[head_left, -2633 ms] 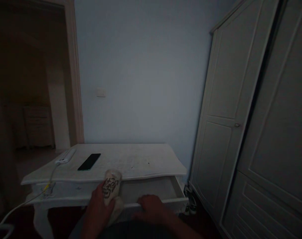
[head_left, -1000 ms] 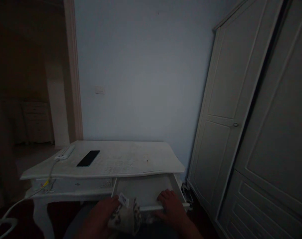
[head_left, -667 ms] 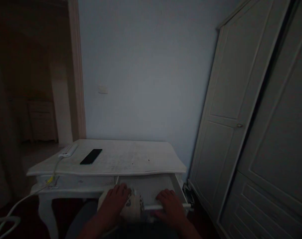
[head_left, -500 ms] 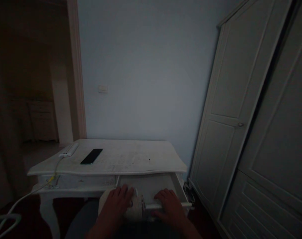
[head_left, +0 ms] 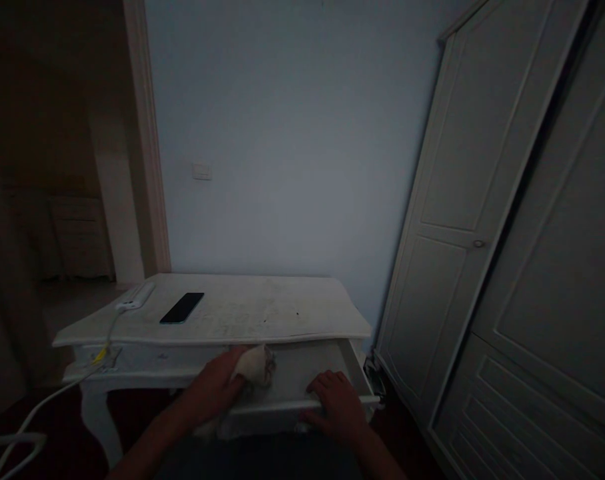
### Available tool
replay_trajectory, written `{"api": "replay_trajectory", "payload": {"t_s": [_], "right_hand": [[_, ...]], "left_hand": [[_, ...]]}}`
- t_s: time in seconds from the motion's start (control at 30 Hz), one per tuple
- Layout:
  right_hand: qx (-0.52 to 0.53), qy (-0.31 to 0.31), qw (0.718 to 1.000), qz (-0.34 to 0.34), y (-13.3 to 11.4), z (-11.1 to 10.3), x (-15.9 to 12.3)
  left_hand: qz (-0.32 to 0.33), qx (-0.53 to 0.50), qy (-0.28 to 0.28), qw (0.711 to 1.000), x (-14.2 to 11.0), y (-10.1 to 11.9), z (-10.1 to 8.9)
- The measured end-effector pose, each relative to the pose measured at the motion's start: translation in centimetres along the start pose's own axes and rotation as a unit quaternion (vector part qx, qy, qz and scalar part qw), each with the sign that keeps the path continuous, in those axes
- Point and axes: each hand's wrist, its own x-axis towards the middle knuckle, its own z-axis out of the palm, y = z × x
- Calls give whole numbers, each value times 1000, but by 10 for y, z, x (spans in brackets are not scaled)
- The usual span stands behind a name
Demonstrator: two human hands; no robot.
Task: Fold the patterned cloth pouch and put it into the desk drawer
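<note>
A pale cloth point(head_left: 253, 366) is bunched in my left hand point(head_left: 220, 381), which reaches into the left side of the pulled-out drawer point(head_left: 302, 363). Part of the cloth seems to hang over the drawer's front. My right hand point(head_left: 336, 403) rests over the drawer's front edge, its fingers on the inner side and the thumb outside, gripping the front panel. The drawer belongs to a white desk point(head_left: 262, 300) with dark smudges on its top. Its floor looks bare where it shows.
On the desktop lie a black phone point(head_left: 182, 308) and a white power strip point(head_left: 136, 298). A white cable point(head_left: 42, 403) runs down the left side. To the right stands a tall white wardrobe point(head_left: 447, 267). Behind the desk is a pale wall with a switch point(head_left: 201, 172).
My left hand has moved from the drawer's front edge forward into its left side, carrying the cloth along. My right hand stays on the front edge. The view has shifted slightly.
</note>
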Motion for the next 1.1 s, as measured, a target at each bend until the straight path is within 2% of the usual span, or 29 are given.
{"api": "replay_trajectory", "payload": {"t_s": [0.07, 0.13, 0.2, 0.23, 0.3, 0.4, 0.47, 0.53, 0.67, 0.77, 0.87, 0.97, 1.1], "right_hand": [[3, 2, 1000, 3, 0, 0, 0], [6, 3, 1000, 2, -1, 0, 0], [8, 5, 1000, -2, -1, 0, 0], [8, 4, 1000, -5, 0, 0, 0], [7, 3, 1000, -14, 3, 0, -1], [-7, -4, 999, -33, 14, 2, -4], [-27, -7, 999, -32, 23, 2, -7], [-50, -2, 999, -18, 32, 0, -10], [-90, -5, 996, 21, 41, -3, -13], [-108, -34, 993, 32, 39, -3, -12], [-113, -39, 992, 33, 36, -2, -10], [-115, -38, 992, 38, 34, -3, -10], [-121, -52, 990, 39, 32, -5, -9]], "left_hand": [[-20, -22, 54, 998, 11, -12, -14], [-18, 8, 117, 993, 19, -17, -19], [13, 72, 150, 986, 22, -12, -11], [26, 110, 140, 984, 20, -6, -3], [39, 182, 57, 981, 10, 8, 20], [54, 208, -156, 964, -12, 27, 52], [24, 202, -196, 959, -19, 33, 60], [1, 186, -187, 965, -15, 35, 57], [-13, 171, -146, 974, 9, 38, 51], [-44, 178, -151, 971, 16, 47, 63], [-37, 210, -133, 968, 5, 50, 80], [-10, 231, -88, 969, -18, 31, 92], [4, 274, -26, 961, -49, -18, 97]]}}
